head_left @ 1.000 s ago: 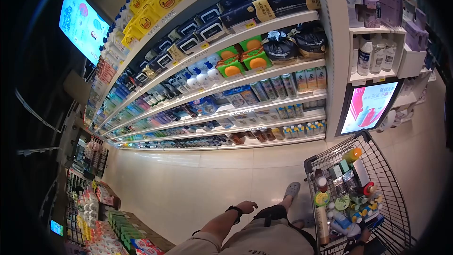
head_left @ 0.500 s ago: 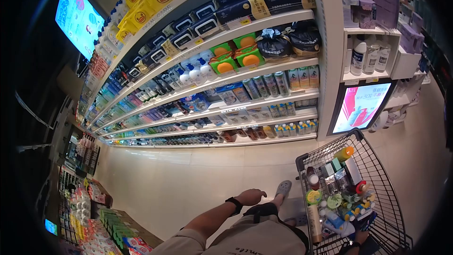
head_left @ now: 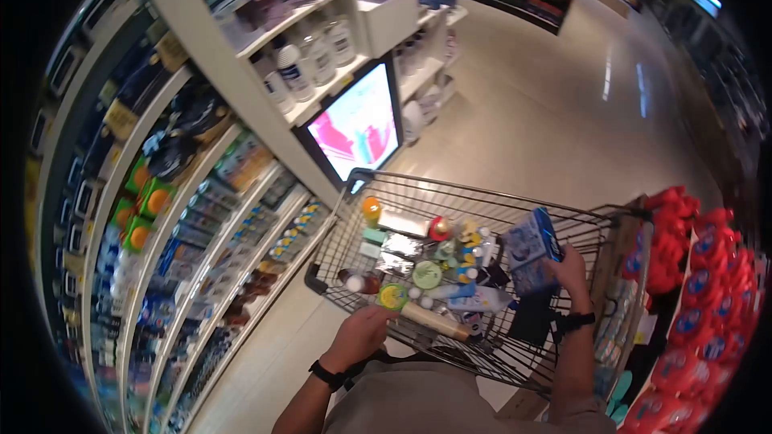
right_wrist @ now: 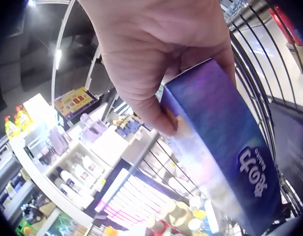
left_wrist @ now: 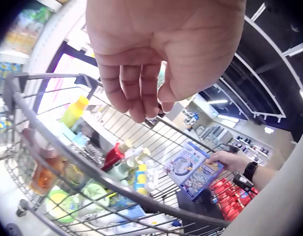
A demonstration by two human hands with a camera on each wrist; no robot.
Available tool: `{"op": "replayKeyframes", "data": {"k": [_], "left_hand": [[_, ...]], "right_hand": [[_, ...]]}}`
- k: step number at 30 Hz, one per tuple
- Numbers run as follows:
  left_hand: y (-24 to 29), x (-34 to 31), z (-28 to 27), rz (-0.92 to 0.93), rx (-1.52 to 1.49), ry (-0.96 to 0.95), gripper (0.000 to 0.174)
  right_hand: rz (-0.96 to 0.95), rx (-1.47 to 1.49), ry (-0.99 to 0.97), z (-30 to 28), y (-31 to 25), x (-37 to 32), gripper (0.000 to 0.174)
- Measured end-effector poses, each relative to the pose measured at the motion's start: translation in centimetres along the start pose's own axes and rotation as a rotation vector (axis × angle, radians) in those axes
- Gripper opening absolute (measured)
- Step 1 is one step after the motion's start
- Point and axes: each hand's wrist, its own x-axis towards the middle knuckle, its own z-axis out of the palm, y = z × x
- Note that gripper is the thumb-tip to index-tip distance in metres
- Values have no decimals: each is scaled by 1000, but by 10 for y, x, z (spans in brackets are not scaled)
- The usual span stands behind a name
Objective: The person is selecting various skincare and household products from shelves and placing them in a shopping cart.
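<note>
In the head view my right hand pinches a blue, printed flat box by its edge, over the right part of the shopping cart. White lettering runs along the box's narrow side in the right wrist view. My left hand is at the cart's near rim, fingers loosely curled with nothing in them, as the left wrist view shows. Close to those fingers lie a green round-lidded tub and a long beige tube. An orange-capped bottle and several other goods fill the cart's left side.
A shelf wall of toiletries stands on the left. The cart's far left corner is near a lit screen beneath shelves of white bottles. Red packs are stacked at right. Pale floor stretches beyond.
The view has swung to the right, bringing the cart to the middle. My right hand, earlier low inside the cart, is now raised with the blue box. My left hand has come to the cart's rim.
</note>
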Motion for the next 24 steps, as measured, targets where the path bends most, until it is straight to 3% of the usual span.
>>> {"op": "replayKeyframes", "data": {"k": [2,4,6,8,10,11,13,14,16,17,18,20,21,22,23,24], "left_hand": [[17,32,10,75,-54,-44,36],[37,53,9,106,-78,-60,36],[69,70,12,116,7,-64,43],[80,87,18,189,43,-83,51],[96,96,17,379,136,-16,67],[98,98,20,371,141,-18,67],[92,99,26,203,11,153,83],[87,98,24,186,20,154,83],[73,91,20,-79,-249,294,96],[55,86,26,-145,-595,290,98],[59,80,11,-274,-984,218,87],[47,62,-9,-388,-1395,-35,75],[48,51,-11,-393,-1399,-14,75],[50,41,-14,-384,-1382,-125,73],[53,31,-17,-375,-1362,-236,70],[55,22,-19,-375,-1366,-217,70]], "right_hand": [[89,225,-120,-41,-20,6,42],[102,346,-94,-73,-31,4,36],[125,725,-256,-88,-41,6,31],[100,819,-287,-94,-48,2,27],[87,1088,-426,-98,-67,-3,29],[90,1124,-484,-105,-80,-6,31],[56,1162,-548,-118,-108,-11,32],[21,1195,-603,-117,-116,-12,33],[-36,1184,-683,-109,-121,-8,42],[-85,1149,-748,-111,-131,-8,43],[-135,1114,-811,-110,-139,-8,43],[-177,1095,-909,-100,-154,-8,40],[-174,1083,-1025,-100,-170,-10,40],[-173,1067,-1135,-99,-181,-13,39],[-233,980,-1154,-86,-180,-12,40],[-244,972,-1168,-84,-190,-18,40]]}}
